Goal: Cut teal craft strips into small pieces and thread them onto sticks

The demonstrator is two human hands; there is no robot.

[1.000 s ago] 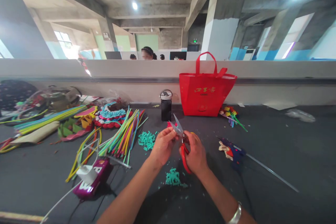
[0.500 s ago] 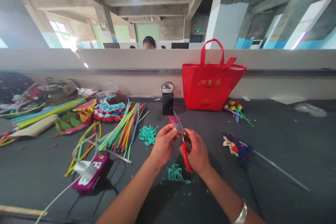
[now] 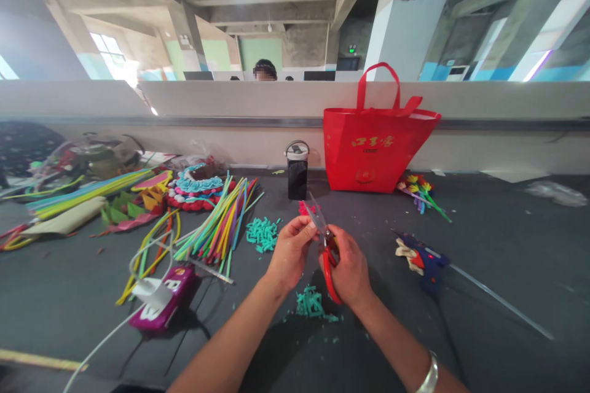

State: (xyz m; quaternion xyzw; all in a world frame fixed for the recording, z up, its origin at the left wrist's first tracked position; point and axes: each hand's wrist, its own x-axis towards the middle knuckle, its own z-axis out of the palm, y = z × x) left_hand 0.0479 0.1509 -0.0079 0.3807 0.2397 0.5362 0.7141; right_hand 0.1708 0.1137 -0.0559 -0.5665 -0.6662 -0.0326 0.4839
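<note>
My right hand (image 3: 349, 261) is closed round the red handles of a pair of scissors (image 3: 330, 270), whose blades point up and away, slightly parted. Close to the blades, my left hand (image 3: 292, 249) is pinched; whatever sits between its fingertips is too small to make out. Below the hands lies a small heap of teal cut pieces (image 3: 310, 302). Left of my left hand is a larger pile of similar teal pieces (image 3: 262, 234). Some pinkish-red pieces (image 3: 304, 208) lie just beyond the scissor tips.
Colourful pipe cleaners (image 3: 219, 221) lie left, near a purple power strip (image 3: 163, 301) with a white cable. A black-bodied lantern-shaped container (image 3: 297, 178) and a red bag (image 3: 369, 153) stand at the back. At right lies a blue glue gun (image 3: 426, 261) with a long glue stick.
The view has shifted slightly, so the things on the table appear a little further right. Both hands keep nearly the same pose, with the scissors still in the right one.
</note>
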